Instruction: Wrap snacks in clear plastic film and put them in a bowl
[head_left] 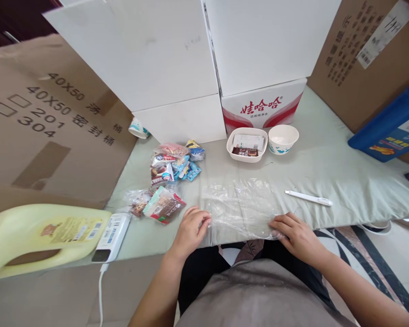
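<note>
There's the white tub (247,160) holding a pale packet (248,141) and a brown packet (244,152), paper bowl (281,148) right beside it. Clear plastic bag (240,204) flat on the cloth (327,165) between the hands, long axis left to right! Left hand (192,227) pinching its left edge; right hand's (295,234) fingertips at the near right corner, thumb hidden, grasp impossible to tell. The bag's mouth? Hard to make out.

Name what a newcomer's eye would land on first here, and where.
Likely the left hand and right hand, at opposite sides of a crinkled clear plastic sheet near the table's front edge. Next, perhaps the heap of bright snack packets left of centre, then the box with red lettering behind the two white bowls.
</note>
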Available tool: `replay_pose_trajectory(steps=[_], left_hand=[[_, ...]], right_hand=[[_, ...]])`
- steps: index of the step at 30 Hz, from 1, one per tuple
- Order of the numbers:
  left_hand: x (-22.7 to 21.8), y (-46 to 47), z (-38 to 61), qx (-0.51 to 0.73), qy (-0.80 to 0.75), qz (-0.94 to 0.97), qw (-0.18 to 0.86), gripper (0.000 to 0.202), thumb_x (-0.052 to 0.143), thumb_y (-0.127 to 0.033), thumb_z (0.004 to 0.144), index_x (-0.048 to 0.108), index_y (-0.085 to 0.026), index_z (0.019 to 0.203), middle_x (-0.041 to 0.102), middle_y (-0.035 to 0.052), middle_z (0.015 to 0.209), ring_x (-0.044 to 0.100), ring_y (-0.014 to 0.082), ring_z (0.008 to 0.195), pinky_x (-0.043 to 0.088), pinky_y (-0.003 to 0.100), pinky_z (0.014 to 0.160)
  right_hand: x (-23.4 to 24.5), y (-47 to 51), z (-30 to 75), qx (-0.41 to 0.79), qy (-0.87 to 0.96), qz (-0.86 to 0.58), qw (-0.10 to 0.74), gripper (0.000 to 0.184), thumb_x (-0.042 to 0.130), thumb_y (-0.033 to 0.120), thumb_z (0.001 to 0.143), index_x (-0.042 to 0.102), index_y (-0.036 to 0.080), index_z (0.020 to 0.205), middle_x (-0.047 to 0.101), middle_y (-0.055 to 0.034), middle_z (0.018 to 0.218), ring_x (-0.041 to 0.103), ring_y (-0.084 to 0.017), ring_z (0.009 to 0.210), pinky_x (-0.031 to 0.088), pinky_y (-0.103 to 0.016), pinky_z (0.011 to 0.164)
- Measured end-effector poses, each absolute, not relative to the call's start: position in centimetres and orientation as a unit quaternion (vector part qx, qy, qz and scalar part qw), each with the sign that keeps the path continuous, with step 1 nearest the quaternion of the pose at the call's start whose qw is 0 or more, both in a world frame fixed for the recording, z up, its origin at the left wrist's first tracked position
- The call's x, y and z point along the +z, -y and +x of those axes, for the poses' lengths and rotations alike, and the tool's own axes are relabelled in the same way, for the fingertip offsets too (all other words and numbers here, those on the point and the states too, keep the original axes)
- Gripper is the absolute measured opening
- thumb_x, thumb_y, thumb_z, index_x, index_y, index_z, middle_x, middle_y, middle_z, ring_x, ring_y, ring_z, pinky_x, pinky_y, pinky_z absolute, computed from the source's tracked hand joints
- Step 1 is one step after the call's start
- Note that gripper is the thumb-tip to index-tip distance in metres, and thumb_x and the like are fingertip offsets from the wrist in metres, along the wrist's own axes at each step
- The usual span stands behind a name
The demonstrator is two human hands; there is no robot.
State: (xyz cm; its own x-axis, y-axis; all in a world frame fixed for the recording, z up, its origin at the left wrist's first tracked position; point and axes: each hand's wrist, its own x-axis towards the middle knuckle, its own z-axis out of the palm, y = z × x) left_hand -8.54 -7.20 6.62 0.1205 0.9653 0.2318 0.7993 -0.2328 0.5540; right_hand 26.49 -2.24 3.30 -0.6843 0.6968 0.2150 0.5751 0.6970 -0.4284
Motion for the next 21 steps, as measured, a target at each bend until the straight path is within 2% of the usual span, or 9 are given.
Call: replay_pose_trajectory(steps=[4,8,12,15,17,19,21], left_hand=[[7.1,7.9,-9.1,0.251,-0.626,0.650,0.351,0.017,0.059,-0.034,0.085,0.065,-0.021,0.095,0.066,0.0019,0.080,0.063,0.0173,0.078,0.052,0.031,0.076],[7.0,7.8,-9.8,0.272,-0.590,0.517,0.557,0.025,0.062,-0.042,0.083,0.058,-0.020,0.094,0.062,-0.0005,0.079,0.067,0.0168,0.069,0.052,0.028,0.064],[6.4,6.6,-9.7,0.359,-0.612,0.403,0.578,0.042,0.067,-0.053,0.076,0.050,-0.020,0.097,0.056,-0.0046,0.072,0.066,0.0163,0.057,0.044,0.023,0.048],[6.2,6.0,-9.7,0.441,-0.602,0.338,0.574,0.060,0.061,-0.065,0.077,0.045,-0.020,0.113,0.062,0.0021,0.085,0.069,0.0207,0.067,0.045,0.025,0.052],[6.0,6.1,-9.8,0.463,-0.570,0.334,0.591,0.073,0.064,-0.066,0.074,0.039,-0.019,0.124,0.064,0.0079,0.095,0.069,0.0249,0.080,0.049,0.029,0.059],[5.6,6.7,-10.1,0.456,-0.550,0.367,0.596,0.090,0.081,-0.054,0.062,0.035,-0.022,0.133,0.063,0.0095,0.101,0.067,0.0263,0.092,0.052,0.032,0.068],[5.0,7.4,-10.3,0.436,-0.556,0.407,0.579,0.102,0.089,-0.036,0.053,0.033,-0.025,0.137,0.062,0.0081,0.105,0.064,0.0240,0.097,0.052,0.034,0.076]], right_hand=[[4.1,1.3,27.0,0.209,0.891,-0.340,0.217,0.019,0.047,0.022,0.094,0.065,0.021,0.100,0.068,-0.0077,0.099,0.058,-0.022,0.094,0.052,-0.039,0.083],[4.3,0.7,26.9,0.267,0.860,-0.335,0.277,0.012,0.051,0.024,0.092,0.062,0.022,0.091,0.067,-0.0079,0.103,0.059,-0.023,0.104,0.051,-0.039,0.087],[3.7,0.1,24.9,0.345,0.789,-0.378,0.341,0.011,0.051,0.029,0.092,0.060,0.022,0.094,0.068,-0.0075,0.103,0.063,-0.021,0.104,0.052,-0.035,0.086],[3.0,-0.7,22.7,0.389,0.726,-0.437,0.361,0.015,0.050,0.035,0.092,0.058,0.023,0.096,0.070,-0.0067,0.102,0.066,-0.021,0.099,0.052,-0.036,0.086],[2.7,-1.3,21.4,0.431,0.683,-0.468,0.359,0.016,0.049,0.038,0.092,0.055,0.023,0.095,0.071,-0.0056,0.098,0.068,-0.020,0.090,0.053,-0.034,0.078],[2.5,-2.0,20.3,0.468,0.652,-0.490,0.340,0.016,0.046,0.039,0.092,0.051,0.024,0.095,0.071,-0.0038,0.092,0.069,-0.018,0.078,0.053,-0.031,0.069],[2.5,-2.5,19.6,0.469,0.649,-0.513,0.310,0.013,0.044,0.035,0.092,0.049,0.024,0.096,0.071,-0.0014,0.084,0.067,-0.016,0.064,0.052,-0.030,0.063]])
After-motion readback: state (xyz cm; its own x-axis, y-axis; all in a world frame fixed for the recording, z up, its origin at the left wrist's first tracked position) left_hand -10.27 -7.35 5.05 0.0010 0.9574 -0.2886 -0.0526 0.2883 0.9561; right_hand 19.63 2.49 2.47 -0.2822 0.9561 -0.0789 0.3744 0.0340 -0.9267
